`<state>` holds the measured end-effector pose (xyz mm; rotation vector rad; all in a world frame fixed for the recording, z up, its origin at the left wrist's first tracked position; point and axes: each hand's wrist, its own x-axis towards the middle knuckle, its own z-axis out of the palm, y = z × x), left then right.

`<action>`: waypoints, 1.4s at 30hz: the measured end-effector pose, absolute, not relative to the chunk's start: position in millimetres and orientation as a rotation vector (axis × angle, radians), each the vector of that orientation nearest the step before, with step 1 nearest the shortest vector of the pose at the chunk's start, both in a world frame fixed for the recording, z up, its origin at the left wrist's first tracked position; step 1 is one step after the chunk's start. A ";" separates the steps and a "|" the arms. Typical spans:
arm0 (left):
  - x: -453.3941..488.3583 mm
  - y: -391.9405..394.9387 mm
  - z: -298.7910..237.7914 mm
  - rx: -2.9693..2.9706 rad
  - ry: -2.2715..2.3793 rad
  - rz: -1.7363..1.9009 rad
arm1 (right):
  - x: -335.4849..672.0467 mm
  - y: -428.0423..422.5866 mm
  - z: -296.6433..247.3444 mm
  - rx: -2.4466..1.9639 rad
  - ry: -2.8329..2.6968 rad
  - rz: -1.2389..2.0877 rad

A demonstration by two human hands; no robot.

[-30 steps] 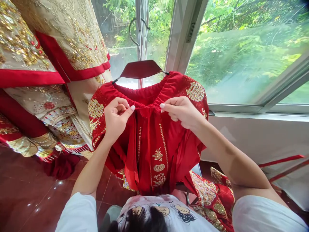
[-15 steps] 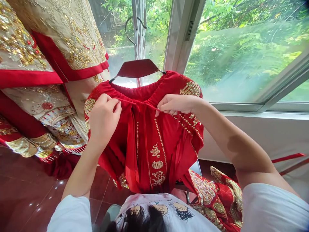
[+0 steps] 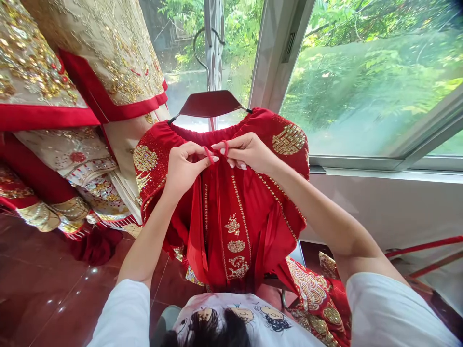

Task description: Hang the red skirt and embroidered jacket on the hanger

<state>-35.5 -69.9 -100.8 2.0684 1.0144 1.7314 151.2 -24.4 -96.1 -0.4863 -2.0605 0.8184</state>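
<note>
A red garment (image 3: 249, 202) with gold embroidery and rows of gold beads hangs in front of me on a dark red hanger (image 3: 210, 103). At its gathered neckline, my left hand (image 3: 186, 166) pinches a thin red drawstring (image 3: 209, 155) between thumb and forefinger. Close beside it, my right hand (image 3: 249, 152) grips the other part of the same cord, which loops over its forefinger. Both hands are closed, with their fingertips almost touching at the middle of the neck opening. Below them hang loose red fabric strips, and the cord's ends cannot be made out.
Cream and gold sequined garments (image 3: 119, 62) with red borders hang at the left. A metal-framed window (image 3: 361, 96) stands behind the hanger. More red and gold embroidered cloth (image 3: 314, 289) lies at my lower right. Dark red tiles (image 3: 72, 299) cover the floor.
My hands have come together from the two sides of the neckline to its middle. The cord, stretched straight between them before, is now looped around the fingers. The garment's shoulders lie more spread.
</note>
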 end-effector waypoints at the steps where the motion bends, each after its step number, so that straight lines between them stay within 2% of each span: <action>1: -34.3 -68.1 -102.4 2.066 1.006 1.726 | 146.0 -27.6 -99.9 -0.515 -2.039 0.679; 6: -30.4 -62.2 -109.4 2.124 1.098 1.745 | 133.6 -34.5 -111.9 -0.570 -2.099 -0.019; 10: -27.4 -63.1 -115.6 2.286 1.265 1.770 | 138.1 -31.6 -116.5 -0.628 -2.164 -0.173; 20: -18.8 -74.2 -111.9 2.533 1.553 1.475 | 141.7 -26.5 -128.3 -0.648 -2.062 0.000; 28: -23.9 -76.3 -114.5 2.567 1.467 1.566 | 140.9 -22.5 -119.9 -0.489 -1.981 0.103; 34: -45.2 -69.1 -112.0 2.481 1.616 1.817 | 154.9 -35.0 -111.9 -0.697 -1.836 0.220; 42: -36.7 -63.1 -115.7 1.991 1.168 1.877 | 157.5 -46.1 -101.9 -0.705 -1.648 0.762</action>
